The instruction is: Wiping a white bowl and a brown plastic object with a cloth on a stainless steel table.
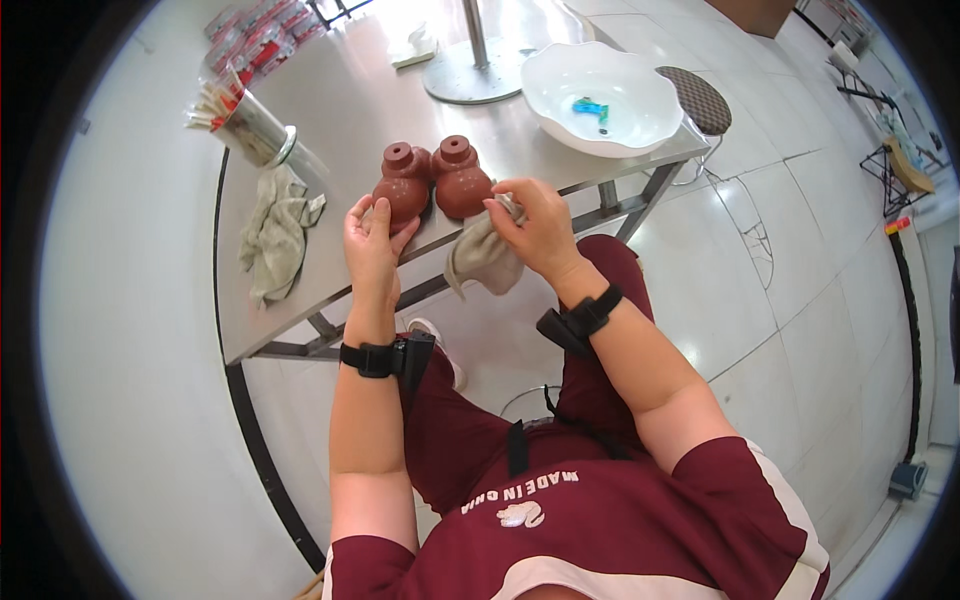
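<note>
Two glossy reddish-brown gourd-shaped pieces stand side by side, upright, near the front edge of the metal table. Each has a small hole in its flat top. My left hand [375, 244] grips the lower body of the left gourd-shaped piece [403, 191] from the front, with its fingers spread around it. In my right hand [536, 229] a beige cloth [487, 259] is pinched and hangs over the table edge. My right fingertips are close beside the right gourd-shaped piece [461, 187]; whether they touch it I cannot tell.
A second beige cloth [277, 232] lies crumpled at the left of the metal table [330, 97]. Behind it, a metal cup [259, 127] holds wooden sticks. A white wavy-rimmed bowl [547, 112] with small blue-green items sits at the right, near a round metal stand base [472, 82] and stool [694, 101].
</note>
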Demonstrator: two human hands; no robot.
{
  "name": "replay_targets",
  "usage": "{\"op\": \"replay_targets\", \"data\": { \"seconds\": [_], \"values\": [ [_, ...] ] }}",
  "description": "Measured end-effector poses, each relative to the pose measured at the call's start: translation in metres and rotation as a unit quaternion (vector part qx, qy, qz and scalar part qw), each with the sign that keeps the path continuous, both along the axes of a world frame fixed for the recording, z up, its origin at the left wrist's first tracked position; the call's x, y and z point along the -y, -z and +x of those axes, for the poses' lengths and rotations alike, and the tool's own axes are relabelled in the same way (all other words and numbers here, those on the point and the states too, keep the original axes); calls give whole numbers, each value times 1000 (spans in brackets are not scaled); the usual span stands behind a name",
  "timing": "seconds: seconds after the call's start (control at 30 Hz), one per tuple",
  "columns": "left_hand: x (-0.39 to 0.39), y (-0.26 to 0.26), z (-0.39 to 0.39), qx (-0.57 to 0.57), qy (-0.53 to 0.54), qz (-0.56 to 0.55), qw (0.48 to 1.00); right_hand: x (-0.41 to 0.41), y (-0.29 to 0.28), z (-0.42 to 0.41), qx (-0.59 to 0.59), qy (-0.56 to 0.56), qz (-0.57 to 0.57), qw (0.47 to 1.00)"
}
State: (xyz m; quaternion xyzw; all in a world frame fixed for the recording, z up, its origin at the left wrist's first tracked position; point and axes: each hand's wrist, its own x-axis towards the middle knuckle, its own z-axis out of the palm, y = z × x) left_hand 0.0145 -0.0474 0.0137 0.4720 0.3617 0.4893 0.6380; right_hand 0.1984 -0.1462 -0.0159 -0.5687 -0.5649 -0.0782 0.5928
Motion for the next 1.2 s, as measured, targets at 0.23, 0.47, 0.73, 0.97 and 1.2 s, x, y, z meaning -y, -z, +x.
{"op": "replay_targets", "data": {
  "seconds": [0.23, 0.47, 0.73, 0.97, 1.2],
  "values": [
    [5, -6, 11, -192, -9, 61, 979, 50, -24, 37, -77, 116, 1, 990],
    [4, -13, 17, -296, -15, 111, 949, 59, -39, 82, 38, 215, -4, 976],
    [0, -1, 13, -268, -33, 133, 954, 53, -52, 91, 118, 247, -110, 955],
    [5, -3, 15, -261, -29, 147, 954, 53, -40, 102, 182, 230, -150, 944],
    [11, 10, -5, -120, -15, 151, 981, 88, -69, 60, 201, 180, -36, 962]
  ]
}}
